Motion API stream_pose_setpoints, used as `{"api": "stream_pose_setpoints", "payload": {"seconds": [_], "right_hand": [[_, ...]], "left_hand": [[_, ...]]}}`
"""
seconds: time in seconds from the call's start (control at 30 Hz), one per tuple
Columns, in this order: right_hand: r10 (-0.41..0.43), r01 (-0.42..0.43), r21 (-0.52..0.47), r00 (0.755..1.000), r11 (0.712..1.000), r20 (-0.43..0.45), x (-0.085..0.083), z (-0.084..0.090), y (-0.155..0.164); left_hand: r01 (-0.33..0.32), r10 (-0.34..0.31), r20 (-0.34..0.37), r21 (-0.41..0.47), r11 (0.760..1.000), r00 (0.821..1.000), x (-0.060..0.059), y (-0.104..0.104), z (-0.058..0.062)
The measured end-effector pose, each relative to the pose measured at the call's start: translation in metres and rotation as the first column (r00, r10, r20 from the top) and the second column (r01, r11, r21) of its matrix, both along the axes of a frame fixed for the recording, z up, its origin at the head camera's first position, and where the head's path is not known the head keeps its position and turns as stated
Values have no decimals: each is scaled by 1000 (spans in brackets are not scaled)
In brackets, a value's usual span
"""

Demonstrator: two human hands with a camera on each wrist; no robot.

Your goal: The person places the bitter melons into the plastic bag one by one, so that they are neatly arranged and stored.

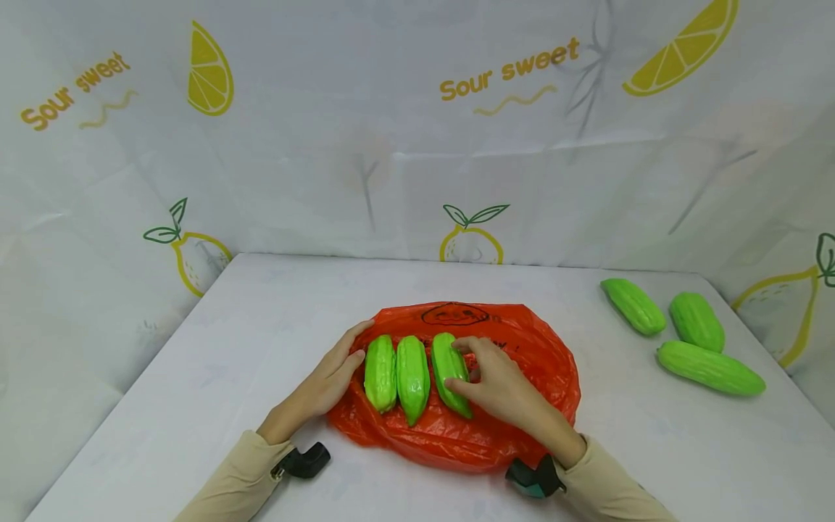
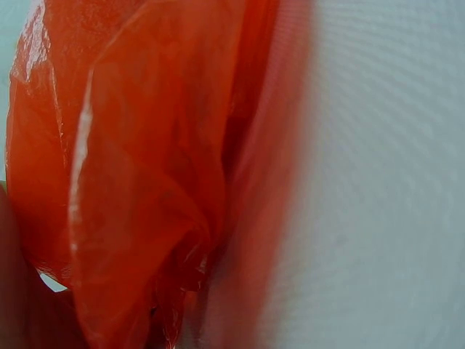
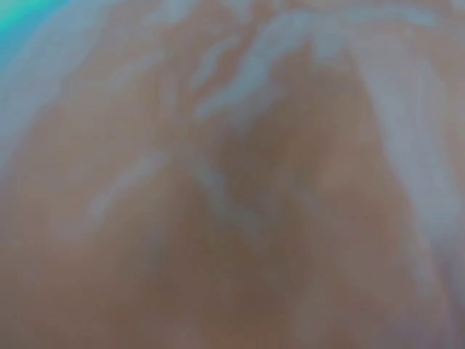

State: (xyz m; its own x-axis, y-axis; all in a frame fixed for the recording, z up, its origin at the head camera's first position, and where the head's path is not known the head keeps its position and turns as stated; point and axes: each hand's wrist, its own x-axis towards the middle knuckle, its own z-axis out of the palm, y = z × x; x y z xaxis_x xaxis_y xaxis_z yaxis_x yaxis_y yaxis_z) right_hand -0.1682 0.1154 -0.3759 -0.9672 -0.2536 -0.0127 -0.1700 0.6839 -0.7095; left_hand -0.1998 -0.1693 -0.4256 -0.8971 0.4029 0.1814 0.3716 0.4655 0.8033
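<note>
Gourds: three on orange bag (image 1: 522, 362). Right hand (image 1: 502, 388) pinches rightmost gourd (image 1: 449, 371); left hand (image 1: 329, 380), fingers straight, rests against leftmost gourd (image 1: 380, 373).

Three loose gourds (image 1: 693, 335) on table (image 1: 196, 377), well right of right hand. Lemon-print backdrop (image 1: 391, 130) beyond hands, behind table.

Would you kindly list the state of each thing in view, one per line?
Orange plastic bag: flat on the table, crumpled.
Three green gourds on the bag: lying side by side.
Three green gourds at far right: lying loose on the table.
Left hand: fingers straight, against the leftmost gourd.
Right hand: fingers and thumb pinching the rightmost gourd on the bag.
</note>
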Motion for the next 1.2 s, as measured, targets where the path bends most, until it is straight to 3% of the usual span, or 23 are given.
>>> {"api": "stream_pose_setpoints", "payload": {"seconds": [0.33, 0.63, 1.2], "right_hand": [[5, -4, -42, 999, 999, 45, 1, -3, -4], [28, -28, 14, 999, 1000, 22, 0, 0, -1], [51, -51, 17, 999, 999, 5, 0, 6, 8]], "left_hand": [[4, -4, -15, -1, 1000, 1000, 0, 0, 0], [6, -6, -7, 5, 1000, 1000, -1, 0, 0], [2, -2, -4, 1, 1000, 1000, 0, 0, 0]]}}
